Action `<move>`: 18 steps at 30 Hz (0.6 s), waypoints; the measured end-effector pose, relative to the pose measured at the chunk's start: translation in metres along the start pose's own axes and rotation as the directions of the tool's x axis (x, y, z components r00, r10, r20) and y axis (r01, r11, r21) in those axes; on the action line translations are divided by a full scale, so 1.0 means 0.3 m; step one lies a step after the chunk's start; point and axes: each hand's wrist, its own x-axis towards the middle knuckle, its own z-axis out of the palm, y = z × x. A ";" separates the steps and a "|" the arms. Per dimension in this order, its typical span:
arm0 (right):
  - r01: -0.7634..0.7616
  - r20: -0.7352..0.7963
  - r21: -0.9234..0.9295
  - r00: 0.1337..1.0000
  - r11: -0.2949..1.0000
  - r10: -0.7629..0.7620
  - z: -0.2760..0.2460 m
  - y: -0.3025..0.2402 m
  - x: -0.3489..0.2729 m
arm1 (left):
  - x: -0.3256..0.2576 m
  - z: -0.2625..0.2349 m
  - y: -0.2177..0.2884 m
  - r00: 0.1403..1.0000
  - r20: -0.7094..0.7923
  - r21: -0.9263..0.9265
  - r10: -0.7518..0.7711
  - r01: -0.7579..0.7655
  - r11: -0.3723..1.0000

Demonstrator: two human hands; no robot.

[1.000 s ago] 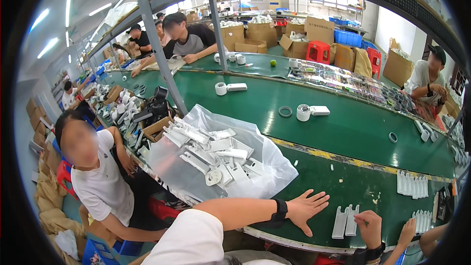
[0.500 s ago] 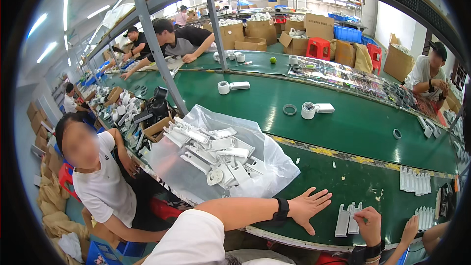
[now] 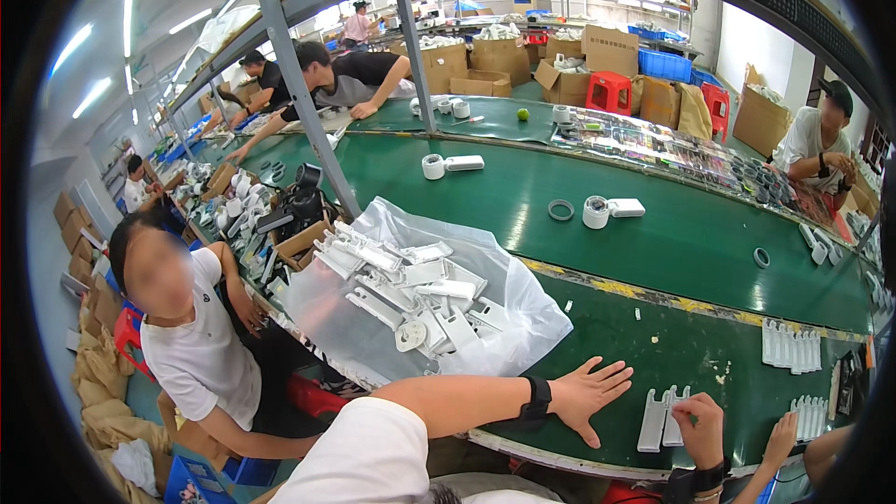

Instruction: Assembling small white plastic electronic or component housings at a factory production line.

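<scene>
The white plastic brackets [image 3: 653, 418] stand on the green counter [image 3: 672, 233], just right of the flat, empty left hand [image 3: 586, 395]. The right hand [image 3: 700, 427] pinches their top edge. A clear bag of white parts [image 3: 420, 303] lies just left of the left hand.

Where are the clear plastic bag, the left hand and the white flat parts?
clear plastic bag [image 3: 523, 317], head view, right side of bag.
left hand [image 3: 590, 395], head view, back of hand.
white flat parts [image 3: 653, 418], head view, left piece.

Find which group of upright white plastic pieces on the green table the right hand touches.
The pair of white plastic pieces nearest the right hand; the other rows stand farther right, untouched.
</scene>
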 end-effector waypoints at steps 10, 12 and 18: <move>-0.011 0.002 -0.016 1.000 1.000 0.011 0.005 0.020 -0.002 | 0.003 -0.006 0.002 1.000 0.004 0.004 0.002 -0.002 1.000; -0.004 0.003 -0.023 1.000 1.000 0.004 0.006 0.019 -0.001 | 0.003 -0.006 0.002 1.000 0.003 0.006 0.003 -0.003 1.000; -0.016 0.006 -0.041 1.000 0.999 0.016 0.004 0.009 -0.009 | -0.002 -0.019 0.010 1.000 0.028 0.018 0.000 0.000 1.000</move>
